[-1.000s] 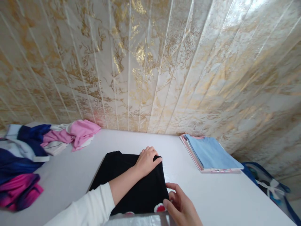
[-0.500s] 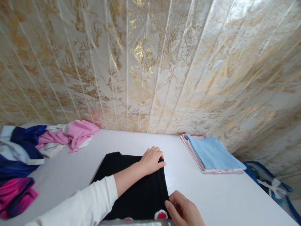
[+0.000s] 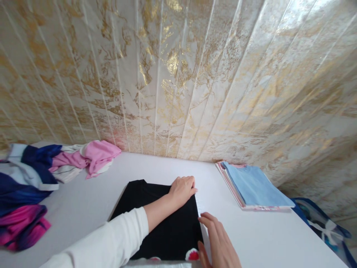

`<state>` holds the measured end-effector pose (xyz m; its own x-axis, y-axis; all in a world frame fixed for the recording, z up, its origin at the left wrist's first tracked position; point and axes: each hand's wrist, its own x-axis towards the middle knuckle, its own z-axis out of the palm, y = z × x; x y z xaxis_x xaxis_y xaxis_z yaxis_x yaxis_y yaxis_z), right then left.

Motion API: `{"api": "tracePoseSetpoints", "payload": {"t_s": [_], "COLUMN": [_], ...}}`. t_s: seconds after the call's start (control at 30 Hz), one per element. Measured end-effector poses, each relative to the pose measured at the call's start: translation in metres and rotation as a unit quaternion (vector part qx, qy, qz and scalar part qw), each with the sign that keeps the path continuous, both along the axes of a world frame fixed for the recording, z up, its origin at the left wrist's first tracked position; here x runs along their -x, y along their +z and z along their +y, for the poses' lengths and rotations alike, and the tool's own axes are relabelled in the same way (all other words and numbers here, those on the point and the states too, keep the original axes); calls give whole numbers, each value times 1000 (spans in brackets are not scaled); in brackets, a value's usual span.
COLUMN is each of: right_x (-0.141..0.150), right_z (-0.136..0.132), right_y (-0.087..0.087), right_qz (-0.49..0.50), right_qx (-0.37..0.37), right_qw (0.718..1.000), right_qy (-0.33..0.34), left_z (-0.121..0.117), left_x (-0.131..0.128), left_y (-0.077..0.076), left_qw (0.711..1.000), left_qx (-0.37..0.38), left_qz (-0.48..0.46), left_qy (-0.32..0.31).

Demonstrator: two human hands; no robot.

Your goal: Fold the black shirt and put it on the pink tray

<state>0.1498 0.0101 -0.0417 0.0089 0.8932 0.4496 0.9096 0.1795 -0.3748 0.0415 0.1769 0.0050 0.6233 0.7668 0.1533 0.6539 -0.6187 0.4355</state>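
Mostly black garment (image 3: 173, 229), red patches (image 3: 192, 255); right fingers (image 3: 211, 222) spread, left fingers (image 3: 190, 182) curled, grip unclear.

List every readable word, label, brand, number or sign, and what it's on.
None readable.
Black garment: red-and-white patches, no legible lettering.
Folded stack's edge under the light-blue garment: coloured marks, too small and blurred to read.
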Motion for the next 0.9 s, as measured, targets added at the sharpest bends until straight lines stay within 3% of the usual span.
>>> {"api": "tracePoseSetpoints", "payload": {"t_s": [0.07,0.2,0.33,0.47,0.6,0.7,0.9], "right_x": [3,-6,-21,-7,30,50,57], "right_z": [6,18,24,37,64,78,83], "right_y": [-12,-30,-14,14,17,11,11], "right_qz": [-11,-104,-155,-142,-121,-141,-165], "right_qx": [-23,20,8,-23,13,75,143], "right_qw": [999,988,980,985,991,987,976], "right_qy": [30,110,121,98,48,23,4], "left_z": [4,7,-19,-66,-91,-95,-97], "left_x": [-4,1,45,114,166,181,179], "left_y": [1,12,20,2,-24,-30,-26], "left_qw": [1000,999,998,993,989,990,992], "left_qx": [-3,-23,-61,-116,-138,-127,-108], "left_qz": [1,-5,-22,-4,40,55,56], "left_qy": [7,30,19,-4,17,22,40]}}
